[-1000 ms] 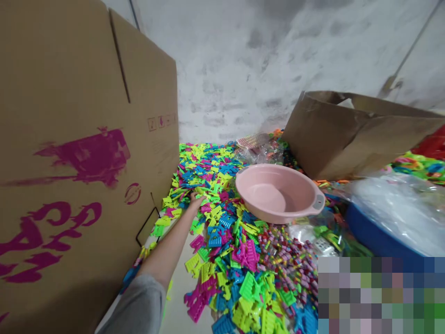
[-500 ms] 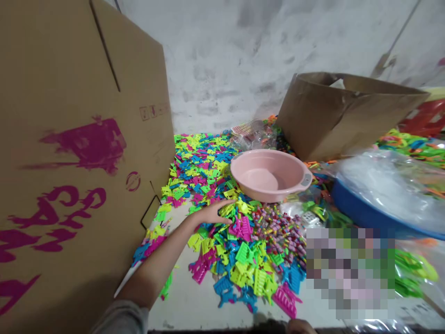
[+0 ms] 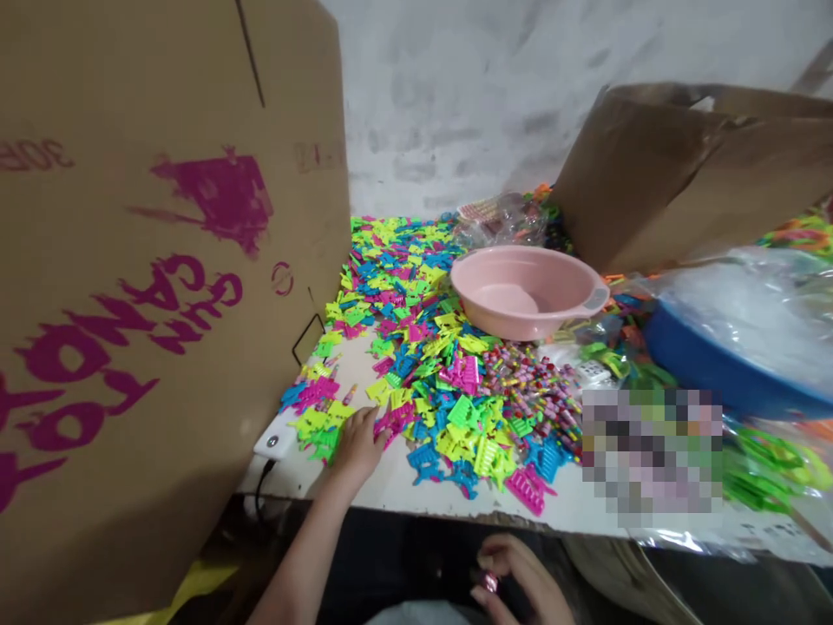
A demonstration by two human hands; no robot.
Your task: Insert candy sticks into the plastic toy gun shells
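Observation:
My left hand point(image 3: 356, 444) lies flat with fingers spread on the near edge of a heap of small plastic pieces point(image 3: 429, 365) in green, yellow, blue and pink, which covers the white table point(image 3: 455, 499). My right hand point(image 3: 517, 580) is low, below the table edge near my lap, with fingers curled round a small pink object that I cannot make out clearly. An empty pink basin point(image 3: 527, 291) sits on the heap behind, apart from both hands.
A tall cardboard box point(image 3: 149, 260) with magenta print stands close on the left. A second open cardboard box point(image 3: 690, 174) stands at the back right. A blue tub point(image 3: 722, 369) under clear plastic lies right. A small white device with a cable point(image 3: 277, 441) sits at the table's left corner.
My left hand has drawn back from the far part of the heap to its near edge. The right hand has come into view below the table. The view has tilted down.

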